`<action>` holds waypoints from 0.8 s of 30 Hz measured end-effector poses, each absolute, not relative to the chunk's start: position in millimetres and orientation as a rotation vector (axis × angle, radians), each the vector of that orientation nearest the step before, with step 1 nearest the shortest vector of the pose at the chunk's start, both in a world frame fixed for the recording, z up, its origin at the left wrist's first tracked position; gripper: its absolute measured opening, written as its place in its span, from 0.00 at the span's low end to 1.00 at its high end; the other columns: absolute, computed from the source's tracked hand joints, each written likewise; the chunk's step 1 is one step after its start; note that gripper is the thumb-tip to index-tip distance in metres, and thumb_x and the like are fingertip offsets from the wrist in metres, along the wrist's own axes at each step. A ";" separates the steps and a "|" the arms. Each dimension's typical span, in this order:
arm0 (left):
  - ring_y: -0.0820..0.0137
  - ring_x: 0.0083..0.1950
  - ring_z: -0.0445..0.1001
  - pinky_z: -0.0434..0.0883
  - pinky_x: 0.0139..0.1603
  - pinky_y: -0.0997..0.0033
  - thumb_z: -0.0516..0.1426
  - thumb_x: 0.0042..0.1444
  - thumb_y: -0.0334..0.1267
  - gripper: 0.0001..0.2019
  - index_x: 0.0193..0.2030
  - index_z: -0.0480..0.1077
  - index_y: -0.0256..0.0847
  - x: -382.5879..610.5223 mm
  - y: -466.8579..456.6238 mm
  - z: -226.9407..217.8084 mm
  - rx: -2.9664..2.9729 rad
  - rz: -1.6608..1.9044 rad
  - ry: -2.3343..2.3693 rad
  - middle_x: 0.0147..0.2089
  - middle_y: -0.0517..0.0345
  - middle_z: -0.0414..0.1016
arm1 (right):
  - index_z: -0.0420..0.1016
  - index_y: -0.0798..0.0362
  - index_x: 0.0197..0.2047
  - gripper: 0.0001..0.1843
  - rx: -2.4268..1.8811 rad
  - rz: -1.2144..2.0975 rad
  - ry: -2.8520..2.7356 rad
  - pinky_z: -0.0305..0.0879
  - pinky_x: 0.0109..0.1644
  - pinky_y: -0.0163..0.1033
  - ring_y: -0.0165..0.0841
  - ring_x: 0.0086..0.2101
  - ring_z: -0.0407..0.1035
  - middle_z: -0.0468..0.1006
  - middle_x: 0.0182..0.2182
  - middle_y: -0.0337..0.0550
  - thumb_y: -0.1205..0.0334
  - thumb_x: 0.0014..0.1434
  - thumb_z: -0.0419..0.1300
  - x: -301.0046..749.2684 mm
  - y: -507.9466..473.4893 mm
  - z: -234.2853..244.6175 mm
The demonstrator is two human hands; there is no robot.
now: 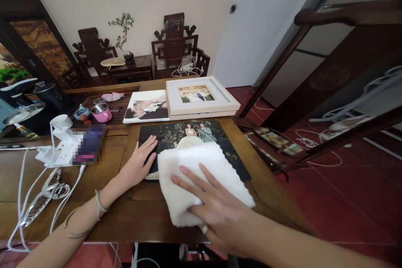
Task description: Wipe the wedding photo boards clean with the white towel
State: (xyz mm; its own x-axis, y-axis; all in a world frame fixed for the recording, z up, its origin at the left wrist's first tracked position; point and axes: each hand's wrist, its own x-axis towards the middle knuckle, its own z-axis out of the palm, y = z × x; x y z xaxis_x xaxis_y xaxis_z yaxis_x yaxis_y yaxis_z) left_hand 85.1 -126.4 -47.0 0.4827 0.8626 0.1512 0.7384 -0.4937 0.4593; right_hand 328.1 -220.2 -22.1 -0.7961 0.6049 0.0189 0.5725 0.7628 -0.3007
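A dark wedding photo panel [169,134] lies flat on the wooden table [150,226], showing a couple near its far edge. My left hand [143,161] rests on the panel's left edge, its fingers stretched out and holding nothing. Over the near half of the panel spreads a white fluffy cloth [216,161], overhanging its front edge. My right hand [216,203] has the cloth; its fingers press on top and the thumb side is tucked at a fold. The cloth hides the lower part of the picture.
Behind the panel lie a cream framed picture [201,111] and a smaller photo block [146,106]. A white power strip [63,148] with cables, a clear hair clip [47,197] and a pink cup [102,113] are on the left. A wooden chair [279,71] stands at right.
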 end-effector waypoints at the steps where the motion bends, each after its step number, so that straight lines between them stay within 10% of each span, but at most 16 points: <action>1: 0.62 0.72 0.48 0.44 0.68 0.43 0.43 0.66 0.39 0.22 0.66 0.56 0.41 84.9 -126.2 -47.3 2.396 0.527 1.344 0.70 0.48 0.52 | 0.78 0.51 0.44 0.24 -0.973 0.435 -2.853 0.30 0.64 0.69 0.52 0.66 0.33 0.48 0.68 0.49 0.72 0.44 0.54 328.1 -213.2 -20.3; 14: 0.66 0.69 0.57 0.52 0.70 0.61 0.45 0.66 0.46 0.26 0.68 0.53 0.40 80.9 -123.5 -38.6 1.984 1.066 1.254 0.68 0.54 0.59 | 0.73 0.54 0.54 0.24 -1.108 0.281 -2.880 0.34 0.63 0.71 0.54 0.66 0.34 0.47 0.68 0.51 0.69 0.53 0.57 281.5 -134.7 -5.8; 24: 0.66 0.71 0.49 0.49 0.70 0.57 0.41 0.68 0.44 0.24 0.69 0.53 0.42 80.8 -125.9 -37.1 2.264 0.875 1.255 0.70 0.55 0.54 | 0.71 0.49 0.55 0.32 -0.579 0.699 -2.875 0.30 0.69 0.53 0.35 0.66 0.43 0.63 0.63 0.39 0.74 0.45 0.51 330.6 -188.2 3.4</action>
State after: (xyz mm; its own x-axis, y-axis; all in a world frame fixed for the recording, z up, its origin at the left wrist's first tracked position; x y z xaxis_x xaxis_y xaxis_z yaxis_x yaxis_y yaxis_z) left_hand 80.8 -125.9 -37.1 0.3988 0.8570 0.3263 0.6024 -0.5131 0.6114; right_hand 330.6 -188.2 3.4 -0.9186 0.3939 0.0321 0.3352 0.8195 -0.4649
